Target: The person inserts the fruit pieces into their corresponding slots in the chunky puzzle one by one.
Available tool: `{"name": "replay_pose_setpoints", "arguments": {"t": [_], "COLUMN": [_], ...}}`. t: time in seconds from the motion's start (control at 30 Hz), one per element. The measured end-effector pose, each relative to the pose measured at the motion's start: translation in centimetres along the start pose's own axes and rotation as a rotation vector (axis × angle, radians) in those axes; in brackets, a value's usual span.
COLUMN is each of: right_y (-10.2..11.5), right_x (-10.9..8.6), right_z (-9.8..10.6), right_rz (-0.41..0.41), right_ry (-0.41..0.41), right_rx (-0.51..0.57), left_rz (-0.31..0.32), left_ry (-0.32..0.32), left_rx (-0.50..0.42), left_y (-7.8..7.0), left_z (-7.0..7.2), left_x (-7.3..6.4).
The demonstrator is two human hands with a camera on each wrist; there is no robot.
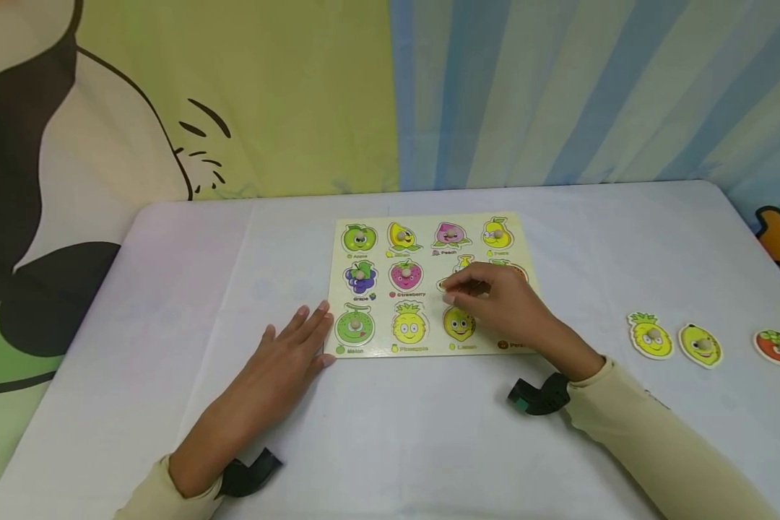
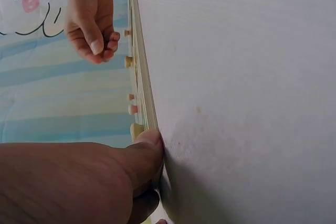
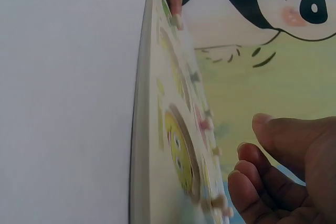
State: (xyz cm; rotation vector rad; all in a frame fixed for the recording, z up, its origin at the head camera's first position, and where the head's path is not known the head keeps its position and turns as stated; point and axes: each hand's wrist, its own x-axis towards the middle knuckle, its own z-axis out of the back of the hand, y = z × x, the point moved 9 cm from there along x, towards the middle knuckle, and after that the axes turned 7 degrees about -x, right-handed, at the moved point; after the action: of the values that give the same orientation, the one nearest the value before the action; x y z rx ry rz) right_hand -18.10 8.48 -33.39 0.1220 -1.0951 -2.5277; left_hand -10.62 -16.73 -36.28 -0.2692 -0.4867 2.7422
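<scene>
A wooden knob puzzle board [image 1: 429,349] with fruit pictures lies flat on the white table. My left hand [image 1: 284,359] rests at its near left corner, fingers straight along the left edge and thumb at the front edge. In the left wrist view the thumb [image 2: 149,142] touches the board's edge. My right hand [image 1: 507,303] hovers over the right part of the board, fingers loosely bent, hiding several pictures. In the right wrist view a gap shows between thumb and fingers, with nothing held. The pineapple slot [image 1: 409,326] and lemon slot [image 1: 458,325] show no knobs.
Right of the board lie three loose knobbed pieces: a pineapple [image 1: 650,337], a lemon [image 1: 700,347] and a red-orange fruit with green leaves [image 1: 778,348]. Knobbed apple [image 1: 360,238], grape [image 1: 360,277] and melon [image 1: 354,326] pieces sit in the board. A printed curtain [image 1: 312,94] hangs behind the table.
</scene>
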Motion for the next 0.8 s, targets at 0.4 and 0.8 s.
{"name": "replay_pose_setpoints", "arguments": {"t": [0.4, 0.8], "right_y": [-3.6, -6.7], "right_x": [-4.2, -8.6], "right_z": [4.7, 9.2], "right_rz": [-0.071, -0.147], "right_ry": [-0.129, -0.253], "right_rx": [-0.096, -0.207], "left_rz": [-0.002, -0.019], "left_ry": [-0.007, 0.015], "left_rx": [0.007, 0.008], "left_y": [0.0, 0.0], "left_z": [-0.1, -0.1], "left_x": [0.0, -0.2]}}
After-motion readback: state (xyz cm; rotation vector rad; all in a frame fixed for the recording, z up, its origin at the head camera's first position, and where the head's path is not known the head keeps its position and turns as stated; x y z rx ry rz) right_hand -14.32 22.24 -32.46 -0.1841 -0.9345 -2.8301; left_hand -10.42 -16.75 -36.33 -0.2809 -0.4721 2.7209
